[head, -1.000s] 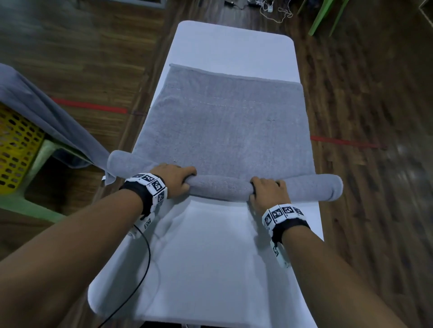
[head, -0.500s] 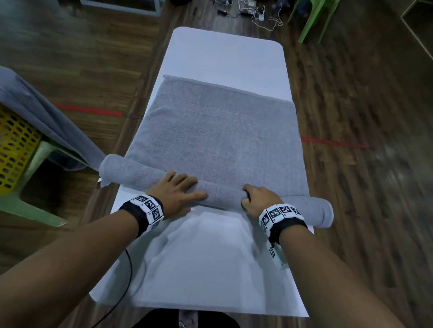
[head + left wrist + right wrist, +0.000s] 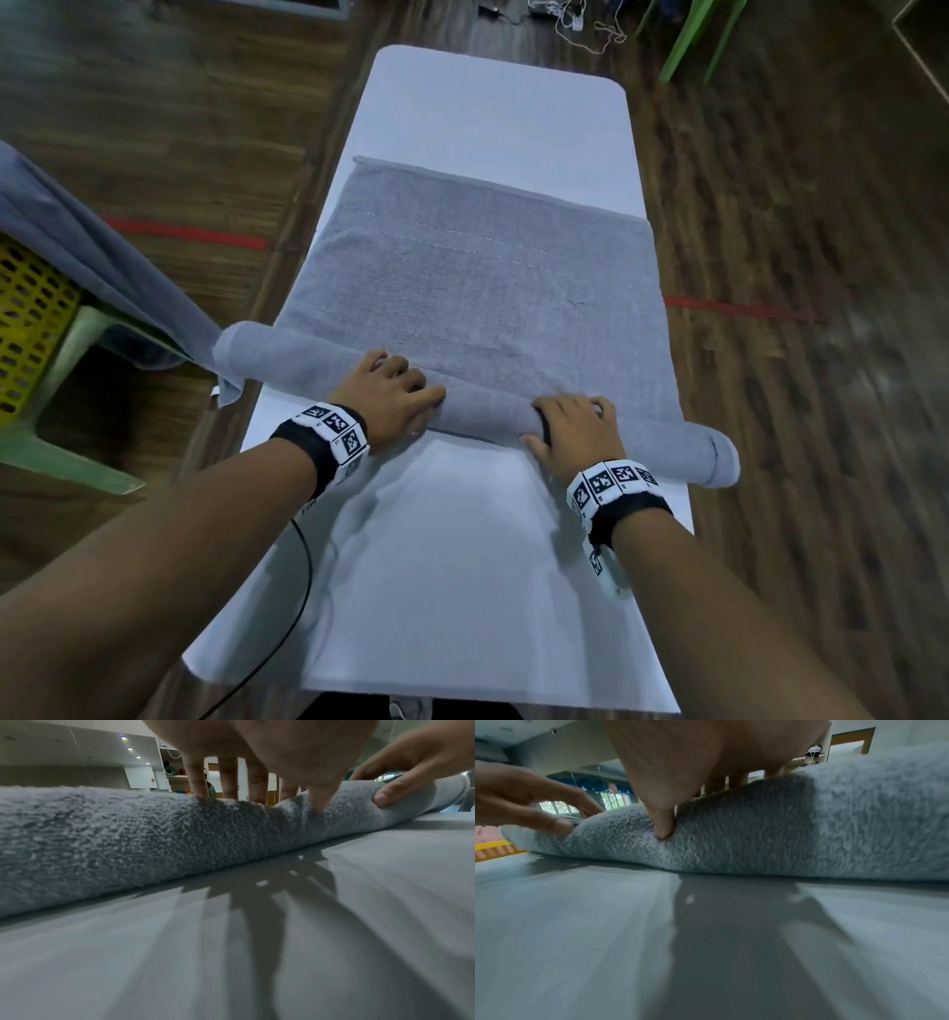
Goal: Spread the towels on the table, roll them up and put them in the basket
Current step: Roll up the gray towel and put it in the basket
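Observation:
A grey towel (image 3: 477, 277) lies on the white table (image 3: 493, 103), its near part wound into a long roll (image 3: 488, 411) that runs slantwise, left end farther away. My left hand (image 3: 395, 390) holds the roll left of centre, fingers over the top and thumb pressed into the near side (image 3: 318, 805). My right hand (image 3: 570, 426) grips it right of centre, thumb (image 3: 663, 829) dug into the near face. Both roll ends overhang the table's edges. The yellow basket (image 3: 25, 318) stands off to the left.
Another grey towel (image 3: 77, 241) is draped over the basket, which sits on a green plastic stool (image 3: 67, 462). A black cable (image 3: 303, 575) trails from my left wrist. Wooden floor surrounds the table; green chair legs (image 3: 688, 41) and cables lie beyond its far end.
The roll has moved a little farther up the towel and slanted more. My left hand lay flatter on it half a second ago; its fingers now reach over the top again.

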